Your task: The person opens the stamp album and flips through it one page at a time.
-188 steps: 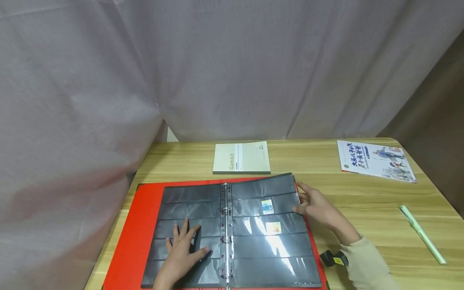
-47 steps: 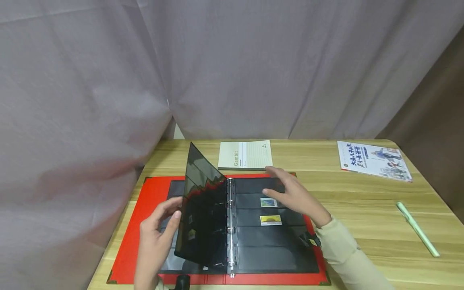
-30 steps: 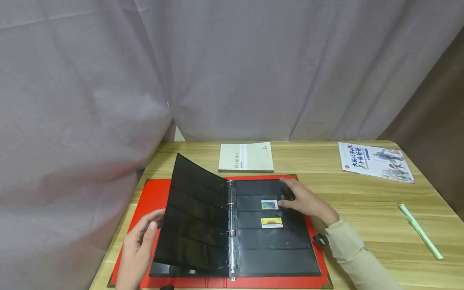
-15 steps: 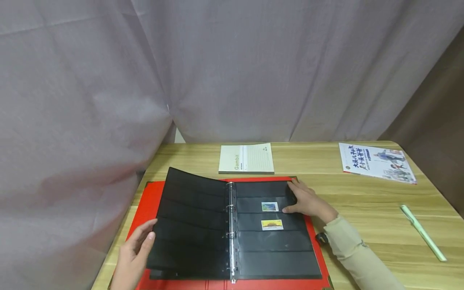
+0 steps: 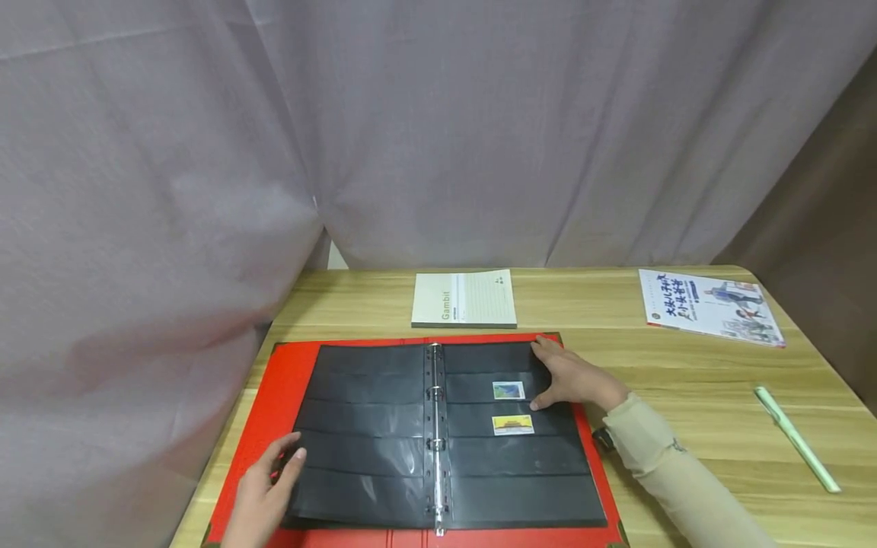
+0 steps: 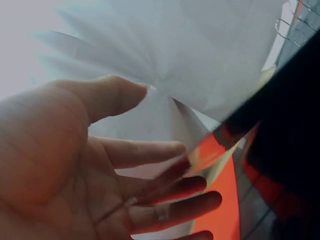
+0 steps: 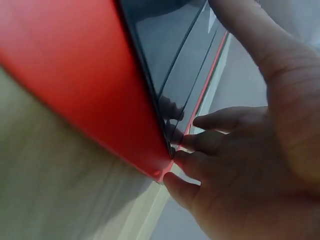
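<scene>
A red ring-binder album (image 5: pixel 274 380) lies spread on the table, its black pocket pages on metal rings (image 5: pixel 437 441). The left page (image 5: pixel 363 434) shows bare pockets. Two stamps sit in the right page (image 5: pixel 521 495): a blue-green stamp (image 5: pixel 508 390) and, below it, a yellow stamp (image 5: pixel 512 425). My left hand (image 5: pixel 266 483) is at the left page's outer edge; in the left wrist view its fingers (image 6: pixel 145 152) are extended, with the dark page to their right. My right hand (image 5: pixel 575 380) rests at the right page's upper outer edge, fingers spread (image 7: pixel 210 142).
Behind the album lies a Gambit notebook (image 5: pixel 464 299). An illustrated booklet (image 5: pixel 712 307) is at the back right of the wooden table (image 5: pixel 685 426), and a light green pen (image 5: pixel 797 439) lies at the right. A grey curtain (image 5: pixel 438 137) hangs behind.
A page has been turned from right to left and now lies down on the left side. My left hand has moved left and down with it; the right hand has come to the right page's edge.
</scene>
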Available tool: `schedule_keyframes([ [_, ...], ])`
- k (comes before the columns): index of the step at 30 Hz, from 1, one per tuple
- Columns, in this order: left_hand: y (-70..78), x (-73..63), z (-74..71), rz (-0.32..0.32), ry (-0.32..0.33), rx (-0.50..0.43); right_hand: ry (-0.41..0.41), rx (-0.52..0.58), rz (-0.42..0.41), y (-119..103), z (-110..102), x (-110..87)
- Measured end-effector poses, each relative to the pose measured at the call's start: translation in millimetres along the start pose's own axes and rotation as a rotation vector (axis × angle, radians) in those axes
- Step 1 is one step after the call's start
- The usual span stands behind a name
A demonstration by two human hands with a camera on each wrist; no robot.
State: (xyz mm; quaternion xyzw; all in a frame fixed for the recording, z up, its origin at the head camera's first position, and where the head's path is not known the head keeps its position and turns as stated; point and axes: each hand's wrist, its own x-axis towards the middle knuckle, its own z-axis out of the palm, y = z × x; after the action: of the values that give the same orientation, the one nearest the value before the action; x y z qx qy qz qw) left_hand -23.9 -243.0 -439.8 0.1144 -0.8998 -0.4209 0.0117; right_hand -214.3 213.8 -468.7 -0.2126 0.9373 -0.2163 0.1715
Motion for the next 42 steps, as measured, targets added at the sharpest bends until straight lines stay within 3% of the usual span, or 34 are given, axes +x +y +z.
schedule_keyframes([
  [7, -6.8, 8.3, 8.8, -0.063, -0.061, 0.095, 0.017, -0.012, 0.023, -4.2, -1.8, 5.0],
  [18, -16.0, 10.6, 18.7, -0.148, -0.166, 0.137, 0.131, -0.031, -0.008, -5.9, 4.5, -1.4],
  [26, -8.5, 15.8, 20.4, -0.138, -0.202, 0.183, 0.221, -0.009, 0.027, -14.6, 9.0, -3.0],
  [34, -4.8, 15.5, 22.6, -0.166, -0.227, 0.185, 0.258, 0.123, 0.106, -19.2, 10.5, -3.4],
  [42, -4.3, 17.2, 22.3, -0.200, -0.244, 0.171, 0.207, 0.358, 0.038, -11.1, -5.7, -4.7],
])
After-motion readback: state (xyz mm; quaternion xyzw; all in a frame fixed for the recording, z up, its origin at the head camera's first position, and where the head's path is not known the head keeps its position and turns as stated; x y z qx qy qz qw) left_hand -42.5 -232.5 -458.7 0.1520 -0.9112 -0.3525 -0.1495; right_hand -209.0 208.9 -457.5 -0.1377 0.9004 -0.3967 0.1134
